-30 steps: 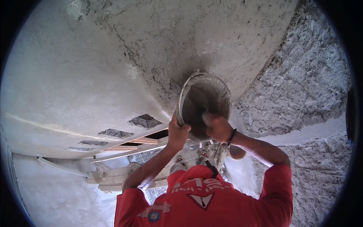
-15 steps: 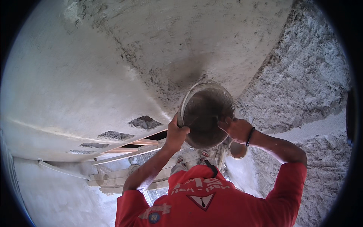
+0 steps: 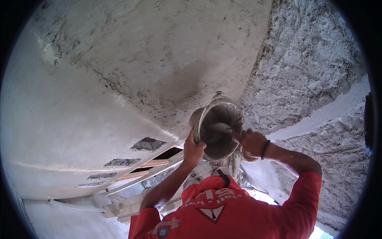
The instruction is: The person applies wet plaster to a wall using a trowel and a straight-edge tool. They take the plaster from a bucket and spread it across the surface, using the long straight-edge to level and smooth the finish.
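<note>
Before me a mortar-caked bucket (image 3: 199,119) is tipped, its mouth facing me and its inside dark and wet. My left hand (image 3: 193,150) is closed on the left side of its rim, thumb toward the opening. At the right of the mouth, my right hand (image 3: 253,144) grips a trowel (image 3: 223,127), whose pale blade shows blurred inside the bucket. The handle is mostly hidden in my fist. A dark bracelet circles my right wrist.
A smooth plastered wall (image 3: 99,119) with several rough holes (image 3: 148,144) rises ahead and left. Rough, unplastered wall (image 3: 306,71) lies to the right. Below are wooden planks (image 3: 123,209) and my feet. A round container (image 3: 249,159) sits partly behind my right hand.
The bucket has tipped further toward me, and its rim stands more upright. My right hand has moved a little right and down, and the trowel blade now shows. The view has shifted.
</note>
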Action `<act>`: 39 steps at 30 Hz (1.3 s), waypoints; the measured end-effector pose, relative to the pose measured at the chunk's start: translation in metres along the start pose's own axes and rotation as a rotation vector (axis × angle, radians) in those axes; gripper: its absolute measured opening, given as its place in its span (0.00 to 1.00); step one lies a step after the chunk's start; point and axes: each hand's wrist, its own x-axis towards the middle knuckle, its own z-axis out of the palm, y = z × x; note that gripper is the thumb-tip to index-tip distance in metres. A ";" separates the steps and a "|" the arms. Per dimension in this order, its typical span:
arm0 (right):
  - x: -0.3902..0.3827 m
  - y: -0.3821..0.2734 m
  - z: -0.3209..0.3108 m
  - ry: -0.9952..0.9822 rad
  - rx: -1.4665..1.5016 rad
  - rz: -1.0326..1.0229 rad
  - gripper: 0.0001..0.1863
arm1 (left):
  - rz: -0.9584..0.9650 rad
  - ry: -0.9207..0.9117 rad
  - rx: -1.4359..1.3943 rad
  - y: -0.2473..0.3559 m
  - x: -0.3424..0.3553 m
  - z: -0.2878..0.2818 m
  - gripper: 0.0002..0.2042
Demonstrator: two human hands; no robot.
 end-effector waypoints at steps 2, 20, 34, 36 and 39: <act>-0.004 0.004 -0.018 0.127 -0.125 0.112 0.24 | 0.025 -0.016 0.123 0.001 -0.004 0.010 0.35; -0.068 0.088 0.080 0.093 0.264 0.383 0.19 | 0.389 -0.239 0.442 0.068 -0.009 0.109 0.34; -0.046 0.064 0.074 0.323 0.746 0.301 0.25 | -0.182 -0.146 -0.245 0.031 0.029 0.066 0.25; -0.046 0.075 0.053 0.292 0.687 0.222 0.26 | -0.228 -0.127 -0.342 0.009 0.033 0.058 0.25; -0.039 0.078 -0.002 0.201 0.616 0.164 0.24 | -0.240 -0.159 -0.314 -0.059 0.045 0.045 0.29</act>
